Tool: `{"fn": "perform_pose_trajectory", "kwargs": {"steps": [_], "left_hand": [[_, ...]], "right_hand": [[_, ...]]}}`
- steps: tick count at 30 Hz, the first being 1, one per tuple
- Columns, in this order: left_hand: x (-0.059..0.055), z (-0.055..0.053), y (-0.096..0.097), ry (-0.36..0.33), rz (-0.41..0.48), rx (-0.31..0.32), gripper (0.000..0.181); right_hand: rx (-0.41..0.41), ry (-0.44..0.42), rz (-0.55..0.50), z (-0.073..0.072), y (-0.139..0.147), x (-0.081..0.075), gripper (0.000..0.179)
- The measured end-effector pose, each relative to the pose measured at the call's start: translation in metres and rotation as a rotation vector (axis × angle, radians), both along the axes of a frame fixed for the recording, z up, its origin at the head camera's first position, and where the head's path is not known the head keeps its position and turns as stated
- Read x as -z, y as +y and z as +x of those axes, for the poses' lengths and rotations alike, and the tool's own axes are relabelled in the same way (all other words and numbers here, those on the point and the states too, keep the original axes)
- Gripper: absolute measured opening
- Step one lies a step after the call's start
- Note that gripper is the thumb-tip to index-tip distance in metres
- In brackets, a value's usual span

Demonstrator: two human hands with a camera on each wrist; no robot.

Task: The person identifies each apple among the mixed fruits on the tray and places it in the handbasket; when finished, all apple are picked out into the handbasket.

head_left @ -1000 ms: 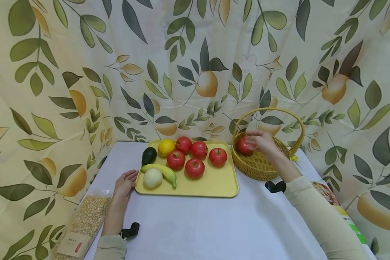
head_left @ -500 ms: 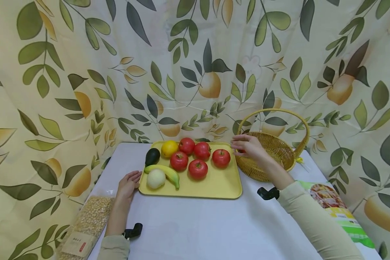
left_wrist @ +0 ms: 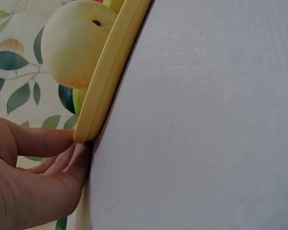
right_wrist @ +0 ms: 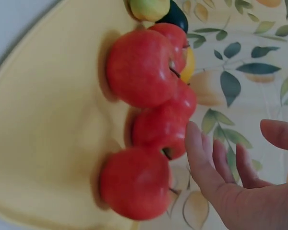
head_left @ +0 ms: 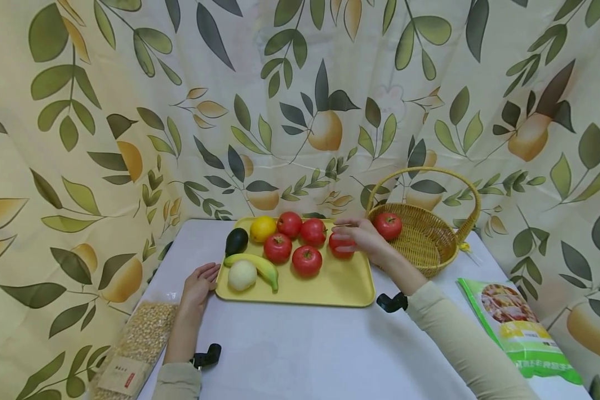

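At the left end of the yellow tray, my left hand pinches the rim; the left wrist view has the thumb on the tray's corner and the fingers just below. My right hand is over the rightmost red apple, partly hiding it; in the right wrist view its spread fingers hold nothing, apart from that apple. Several more red apples lie on the tray with a lemon, a dark oval fruit, a banana and a pale round fruit.
A wicker basket with a tall handle stands right of the tray, one red apple inside. A bag of pale kernels lies at the table's left edge, a green printed packet at the right. A patterned curtain hangs behind.
My right hand has let go of a red apple in the basket and moved left to the tray's rightmost apple. The left hand stays at the rim. The view has shifted slightly.
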State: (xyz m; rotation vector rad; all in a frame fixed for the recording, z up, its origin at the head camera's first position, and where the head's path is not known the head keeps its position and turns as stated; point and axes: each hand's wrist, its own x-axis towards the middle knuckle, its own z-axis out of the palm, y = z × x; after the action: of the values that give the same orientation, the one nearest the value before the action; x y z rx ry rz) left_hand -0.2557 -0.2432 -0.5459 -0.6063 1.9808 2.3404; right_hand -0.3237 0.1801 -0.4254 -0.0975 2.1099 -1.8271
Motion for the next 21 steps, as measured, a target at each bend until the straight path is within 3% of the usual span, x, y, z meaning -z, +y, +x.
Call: {"fn": "perform_pose_trajectory", "kwargs": {"steps": [15,21], "left_hand": [[-0.002,-0.002,0.004,-0.034,0.007,-0.026,0.070],[-0.001,-0.001,0.003,-0.037,-0.001,-0.032,0.070]], "right_hand": [[-0.055,-0.051,-0.017,0.001,-0.036,0.026,0.050],[-0.027,-0.026,0.008,-0.005,-0.042,0.044,0.046]]}}
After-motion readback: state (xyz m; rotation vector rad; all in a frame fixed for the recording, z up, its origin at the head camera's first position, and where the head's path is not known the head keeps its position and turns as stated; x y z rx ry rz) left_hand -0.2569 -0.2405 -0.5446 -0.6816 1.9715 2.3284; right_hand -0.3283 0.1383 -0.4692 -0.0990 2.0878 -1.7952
